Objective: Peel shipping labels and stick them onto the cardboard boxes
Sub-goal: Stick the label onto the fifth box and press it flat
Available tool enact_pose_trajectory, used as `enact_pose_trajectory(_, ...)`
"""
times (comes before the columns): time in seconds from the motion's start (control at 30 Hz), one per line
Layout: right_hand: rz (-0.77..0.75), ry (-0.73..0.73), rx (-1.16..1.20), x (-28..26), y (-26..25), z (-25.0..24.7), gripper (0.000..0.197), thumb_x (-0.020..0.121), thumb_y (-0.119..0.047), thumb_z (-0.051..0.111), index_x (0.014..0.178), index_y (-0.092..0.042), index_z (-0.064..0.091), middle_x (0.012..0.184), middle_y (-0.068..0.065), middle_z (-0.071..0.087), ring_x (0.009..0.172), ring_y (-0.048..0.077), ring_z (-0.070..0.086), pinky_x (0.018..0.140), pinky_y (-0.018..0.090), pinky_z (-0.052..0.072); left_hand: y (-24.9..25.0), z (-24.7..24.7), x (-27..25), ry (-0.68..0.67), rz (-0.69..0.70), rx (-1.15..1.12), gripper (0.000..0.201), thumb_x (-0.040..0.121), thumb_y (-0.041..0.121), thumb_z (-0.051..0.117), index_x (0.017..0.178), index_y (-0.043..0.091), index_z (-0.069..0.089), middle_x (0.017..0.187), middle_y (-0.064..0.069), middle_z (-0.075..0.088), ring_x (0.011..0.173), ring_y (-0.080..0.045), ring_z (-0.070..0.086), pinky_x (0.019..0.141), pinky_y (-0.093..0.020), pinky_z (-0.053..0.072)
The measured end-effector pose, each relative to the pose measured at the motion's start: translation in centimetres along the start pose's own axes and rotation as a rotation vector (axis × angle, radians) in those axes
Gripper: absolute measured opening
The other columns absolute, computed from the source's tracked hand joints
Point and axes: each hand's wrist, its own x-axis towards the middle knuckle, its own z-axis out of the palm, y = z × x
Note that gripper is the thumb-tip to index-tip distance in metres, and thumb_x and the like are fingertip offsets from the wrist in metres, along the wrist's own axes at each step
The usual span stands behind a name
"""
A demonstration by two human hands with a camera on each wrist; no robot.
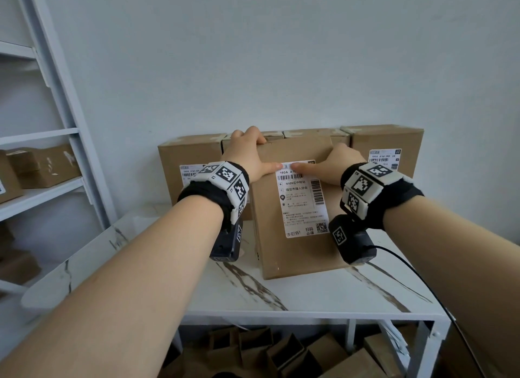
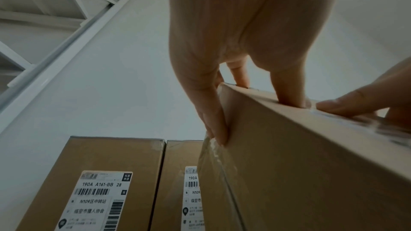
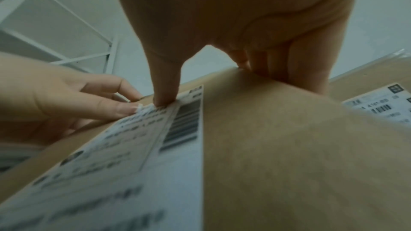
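A brown cardboard box [image 1: 295, 253] lies flat on the white marble table [image 1: 281, 296], with a white shipping label [image 1: 304, 206] on its top face. My left hand [image 1: 250, 149] grips the box's far left corner, fingers curled over the edge and thumb on the label's top edge. In the left wrist view, one finger of the left hand [image 2: 240, 73] runs down the side of the box [image 2: 300, 164]. My right hand [image 1: 334, 163] holds the far right edge. Its thumb [image 3: 165, 85] presses the label [image 3: 155, 155] near its top.
Upright labelled boxes [image 1: 191, 158] [image 1: 385, 144] line the wall behind. A white shelf unit [image 1: 70, 130] at the left holds more boxes [image 1: 42, 166]. Folded cardboard [image 1: 281, 349] is piled under the table. A black cable [image 1: 408, 265] trails off my right wrist.
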Motion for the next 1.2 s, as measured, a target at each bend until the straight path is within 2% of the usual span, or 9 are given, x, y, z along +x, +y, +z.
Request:
enact_pose_trajectory(0.17,-0.013,-0.004,-0.026,-0.1,-0.1,-0.4,0.056,0.08,-0.06,0.059,0.096,-0.007,0.052,0.068,0.0,0.05,0.06,0.016,0.048,0.047,0.024,0.032,-0.1,-0.1,0.1,0.005,-0.003,-0.034,0.048,0.08,0.035,0.071,0.119,0.017,0.049,0.128,-0.006,0.04,0.101,-0.018,0.049,0.085,-0.022,0.034)
enact_pose_trajectory(0.33,-0.04,0.009,-0.058,0.2,0.4,-0.3,0.058,0.089,-0.052,0.052,0.118,-0.002,0.053,0.106,0.012,0.064,0.089,0.027,0.059,0.068,0.028,0.043,-0.2,-0.1,0.0,0.024,-0.003,-0.064,0.043,0.083,0.033,0.067,0.119,0.017,0.05,0.128,-0.007,0.041,0.111,-0.022,0.051,0.086,-0.022,0.034)
enact_pose_trajectory(0.5,-0.058,0.003,-0.07,0.4,0.4,-0.2,0.049,0.085,-0.052,0.057,0.097,-0.004,0.057,0.068,0.002,0.05,0.059,0.017,0.048,0.048,0.026,0.036,0.2,0.0,-0.6,-0.013,-0.005,0.014,0.078,0.062,0.044,0.083,0.124,0.019,0.043,0.129,-0.005,0.037,0.112,-0.018,0.048,0.093,-0.027,0.038)
enact_pose_trajectory(0.6,-0.057,-0.045,-0.113,-0.3,0.6,-0.2,0.05,0.074,-0.052,0.07,0.085,-0.008,0.051,0.07,0.001,0.051,0.059,0.014,0.048,0.046,0.024,0.035,0.8,0.1,-0.9,-0.077,-0.029,0.092,0.099,0.053,0.048,0.086,0.13,0.017,0.034,0.132,-0.007,0.031,0.112,-0.021,0.05,0.094,-0.031,0.041)
enact_pose_trajectory(0.67,-0.054,-0.084,-0.113,-0.7,0.8,0.0,0.064,0.066,-0.049,0.079,0.104,-0.006,0.051,0.087,0.003,0.057,0.076,0.018,0.055,0.054,0.026,0.039,1.0,0.3,-1.0,-0.123,-0.047,0.142,0.11,0.049,0.05,0.087,0.135,0.016,0.027,0.134,-0.008,0.026,0.11,-0.024,0.051,0.093,-0.034,0.045)
enact_pose_trajectory(0.8,-0.024,-0.144,-0.044,-1.6,1.2,0.5,0.107,0.058,-0.041,0.086,0.137,-0.002,0.027,0.122,0.006,0.054,0.109,0.022,0.054,0.074,0.029,0.041,1.3,0.5,-1.1,-0.183,-0.066,0.193,0.122,0.047,0.051,0.088,0.141,0.015,0.019,0.138,-0.009,0.02,0.119,-0.026,0.047,0.097,-0.036,0.045)
enact_pose_trajectory(0.93,-0.016,-0.159,0.011,-2.4,1.3,1.4,0.139,0.049,-0.042,0.09,0.146,-0.001,-0.001,0.13,0.008,0.051,0.118,0.023,0.053,0.084,0.03,0.044,1.3,0.5,-1.1,-0.181,-0.068,0.191,0.121,0.047,0.05,0.088,0.141,0.015,0.02,0.138,-0.009,0.021,0.119,-0.026,0.047,0.097,-0.036,0.045)
enact_pose_trajectory(1.03,-0.031,-0.134,0.0,-3.3,1.2,2.4,0.157,0.043,-0.051,0.089,0.145,-0.004,-0.022,0.146,0.014,0.029,0.128,0.026,0.043,0.1,0.037,0.042,1.3,0.6,-1.0,-0.175,-0.079,0.187,0.119,0.047,0.049,0.088,0.14,0.014,0.022,0.137,-0.009,0.022,0.119,-0.026,0.047,0.097,-0.036,0.045)
enact_pose_trajectory(1.2,-0.066,-0.112,-0.126,-4.5,1.1,3.5,0.163,0.037,-0.064,0.084,0.145,-0.008,-0.025,0.145,0.011,0.018,0.128,0.029,0.042,0.101,0.044,0.043,1.4,0.6,-0.9,-0.176,-0.09,0.19,0.12,0.046,0.049,0.089,0.139,0.013,0.023,0.136,-0.009,0.023,0.119,-0.026,0.046,0.095,-0.037,0.045)
